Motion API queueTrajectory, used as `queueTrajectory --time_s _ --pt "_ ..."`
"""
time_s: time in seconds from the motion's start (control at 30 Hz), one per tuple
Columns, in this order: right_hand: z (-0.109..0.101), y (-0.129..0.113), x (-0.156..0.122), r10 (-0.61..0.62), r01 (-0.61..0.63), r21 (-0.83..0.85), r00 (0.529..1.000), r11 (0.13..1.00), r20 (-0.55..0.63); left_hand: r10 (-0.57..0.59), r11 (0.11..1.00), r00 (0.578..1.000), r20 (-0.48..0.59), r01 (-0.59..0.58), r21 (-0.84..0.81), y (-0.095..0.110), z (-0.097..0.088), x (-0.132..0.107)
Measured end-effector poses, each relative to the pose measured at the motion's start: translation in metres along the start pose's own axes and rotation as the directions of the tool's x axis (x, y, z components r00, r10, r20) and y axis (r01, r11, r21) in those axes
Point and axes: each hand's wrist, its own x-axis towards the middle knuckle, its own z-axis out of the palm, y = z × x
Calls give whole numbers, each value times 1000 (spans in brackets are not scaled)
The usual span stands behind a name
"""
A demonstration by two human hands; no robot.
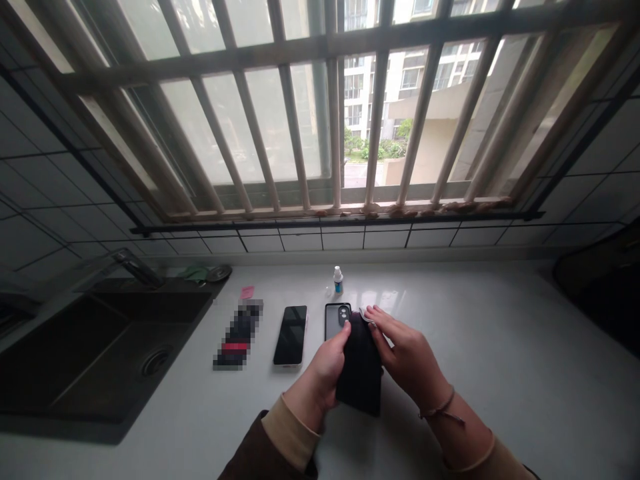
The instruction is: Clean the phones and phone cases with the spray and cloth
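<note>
Nearest, the left hand [327,367] gripped a dark phone [359,367] held tilted over the counter [400,440]. The right hand [410,350] held a pale cloth [367,317] against its far right corner. Hard rubbing against a loose thumb could have slid the phone free. Just beyond lay a black case [331,327]; farther, a small bottle [338,285] stood upright, liable to topple if an elbow or sleeve strayed.

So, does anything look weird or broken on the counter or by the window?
Yes, two things. Left of the phone lying flat, blocky squares hide something, so I can't tell what it is. Also, rough brownish lumps line the bottom right of the window, unlike its straight bars.
</note>
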Motion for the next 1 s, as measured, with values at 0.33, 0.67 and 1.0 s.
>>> queueTrajectory --time_s 0.33,0.67,1.0 --pt "-6 -15 -1 -348 325 139 914 936 207 79 970 997 23 -72 -232 14 -8 11" --pt "-20 -37 1 -395 276 360 862 891 319 167 957 981 -100 -186 -223 23 -10 6" --pt "-18 -30 -2 106 -130 438 991 889 80 188 965 981 -45 -193 -176 29 5 -8"
